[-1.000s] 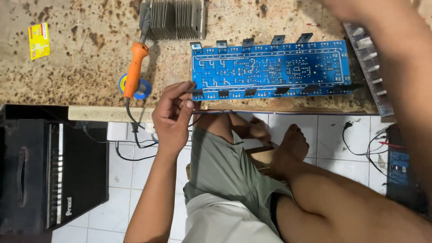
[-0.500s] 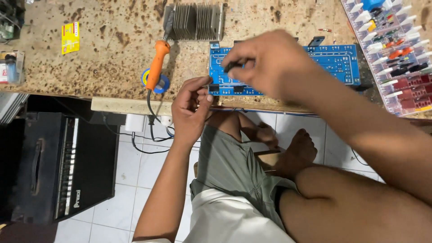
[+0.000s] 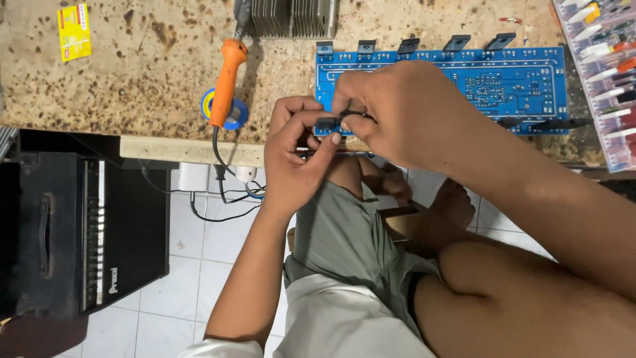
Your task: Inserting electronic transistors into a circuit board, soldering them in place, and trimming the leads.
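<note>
At the bench edge: your hands meet over the blue circuit board (image 3: 464,83).
Left hand (image 3: 298,156): fingers pinch a small black component (image 3: 326,124) at the board's near-left corner.
Right hand (image 3: 391,109): fingertips closed on the same component.
Beside: orange soldering iron (image 3: 226,83), left of the board.

Single head-worn view, looking steeply down
Close over the speckled bench (image 3: 132,79) across the frame's top; lap and tiled floor (image 3: 199,278) fill the lower half
</note>
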